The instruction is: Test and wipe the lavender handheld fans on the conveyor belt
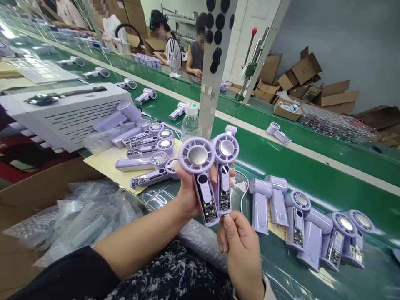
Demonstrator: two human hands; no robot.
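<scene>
My left hand (187,191) grips two lilac handheld fans side by side, heads up, their circuit boards exposed. One fan (200,175) is on the left, the other fan (224,166) on the right. My right hand (239,246) is closed in a pinch at the bottom end of the right fan, on a small plug (227,215) whose white cable (243,196) runs off behind. Both hands are raised above the green bench (312,175).
Several lilac fans (306,221) lie on the bench to the right, more fans (146,154) on yellow paper to the left. A water bottle (190,121), a white perforated box (62,112), bags in a carton (78,216) and a conveyor with fans and seated workers lie beyond.
</scene>
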